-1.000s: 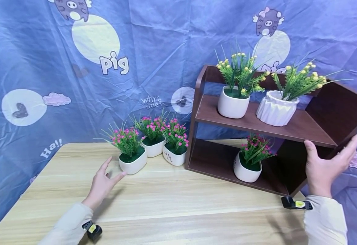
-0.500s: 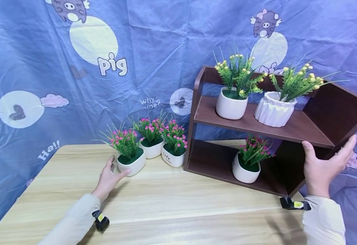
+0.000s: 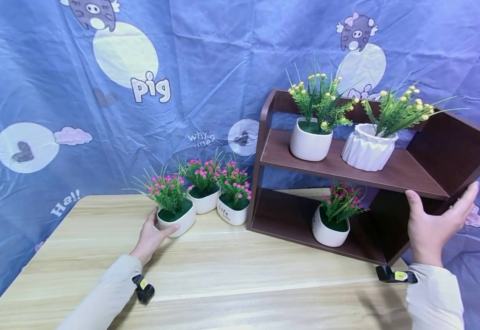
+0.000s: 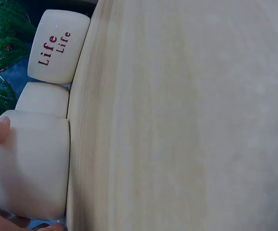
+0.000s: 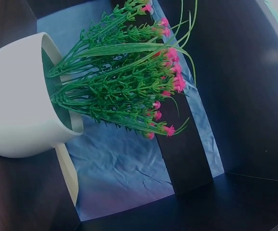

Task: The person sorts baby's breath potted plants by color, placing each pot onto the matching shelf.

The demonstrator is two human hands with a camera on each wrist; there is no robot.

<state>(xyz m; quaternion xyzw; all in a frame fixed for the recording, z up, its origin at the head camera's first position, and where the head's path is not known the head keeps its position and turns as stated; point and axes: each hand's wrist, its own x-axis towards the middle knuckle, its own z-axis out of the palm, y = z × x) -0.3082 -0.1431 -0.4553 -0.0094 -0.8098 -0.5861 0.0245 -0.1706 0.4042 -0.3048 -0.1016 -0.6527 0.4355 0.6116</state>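
Grasping, left of the shelf (image 3: 335,167), a white flower pot (image 3: 182,223) with pink blooms; left hand (image 3: 151,236) wrapped about it, grip firm, with thumb on the near wall and fingers round the side away from the shelf. Standing on the table (image 3: 231,284), farthest from the shelf among three pots. Just beside it, closer to the shelf: a back pot (image 3: 204,202), also pink-flowered, then a lettered pot (image 3: 233,215) reading "Life", near the shelf's left side. Gripping, with the right hand (image 3: 435,229), the right end of the dark brown shelf, thumb by the upper board and fingers on the outer face. On the shelf's lower board, a small pot (image 3: 330,233) with pink blooms. On its upper board, yellow-flowered, a smooth pot (image 3: 311,143) and, to the right, a pleated pot (image 3: 369,149). Behind the shelf, a blue cloth (image 3: 207,55) printed with pigs.
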